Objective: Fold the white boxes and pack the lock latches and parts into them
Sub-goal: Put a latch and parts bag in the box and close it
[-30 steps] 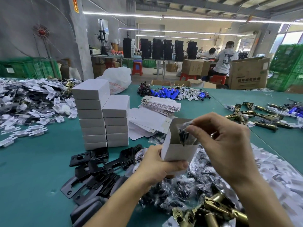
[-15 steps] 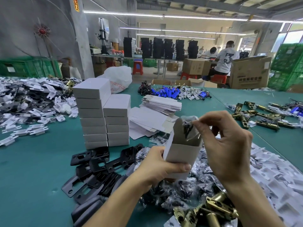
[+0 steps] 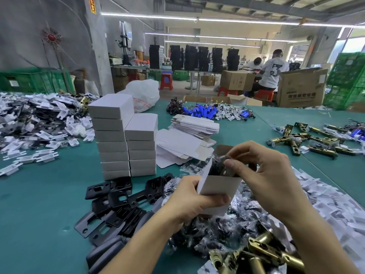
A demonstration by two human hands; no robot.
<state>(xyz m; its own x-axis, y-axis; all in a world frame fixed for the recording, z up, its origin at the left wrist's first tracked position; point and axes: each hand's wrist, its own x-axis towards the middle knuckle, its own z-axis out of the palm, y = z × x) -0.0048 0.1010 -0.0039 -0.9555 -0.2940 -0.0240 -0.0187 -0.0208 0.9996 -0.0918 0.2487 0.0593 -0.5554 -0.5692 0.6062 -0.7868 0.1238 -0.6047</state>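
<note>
Right hand (image 3: 264, 180) pinches a parts bag (image 3: 218, 167) into the white box (image 3: 217, 187) that the left hand (image 3: 187, 202) grips. Next, likely seat it fully

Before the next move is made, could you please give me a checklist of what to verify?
1. Box held firmly: ok, the left hand wraps round it.
2. Box top open: ok, the flap stands up at the back.
3. Bag fully inside: not ok, the right hand pinches it at the mouth.
4. Latches near the hands: ok, brass ones lie by the right forearm.
5. A latch already in the box: cannot tell, the inside is hidden.
</note>
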